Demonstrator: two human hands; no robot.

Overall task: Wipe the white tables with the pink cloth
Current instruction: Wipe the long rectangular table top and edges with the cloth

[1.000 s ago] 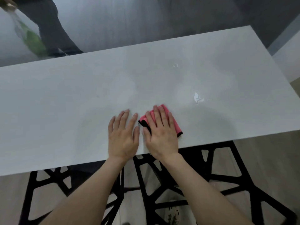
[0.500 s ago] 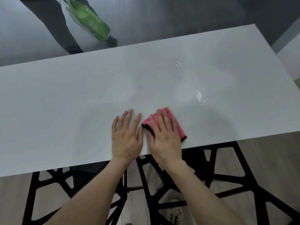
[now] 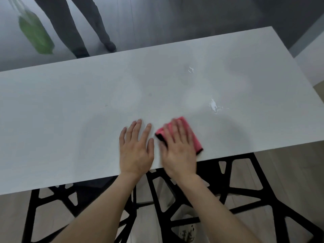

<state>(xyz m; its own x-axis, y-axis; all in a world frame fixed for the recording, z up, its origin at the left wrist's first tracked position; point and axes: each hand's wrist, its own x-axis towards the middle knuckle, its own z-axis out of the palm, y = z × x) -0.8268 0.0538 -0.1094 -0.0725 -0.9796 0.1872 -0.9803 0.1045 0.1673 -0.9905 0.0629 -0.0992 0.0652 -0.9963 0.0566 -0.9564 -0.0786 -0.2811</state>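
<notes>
Hands flat, fingers straight: left hand [image 3: 135, 151] on white table [image 3: 70, 120]; right hand [image 3: 178, 152] atop pink cloth [image 3: 197, 142]

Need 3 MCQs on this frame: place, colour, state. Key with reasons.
1. Where is the cloth?
A) under the right hand, near the table front edge
B) at the far edge
C) on the floor
2. What colour is the bag beyond the table?
A) red
B) green
C) blue
3. What is the left hand doing?
A) gripping the cloth
B) raised in the air
C) lying flat on the table, holding nothing
Key: 1A, pink fabric shows under that hand; 2B, plainly green; 3C, it lies straight-fingered on the top.
</notes>
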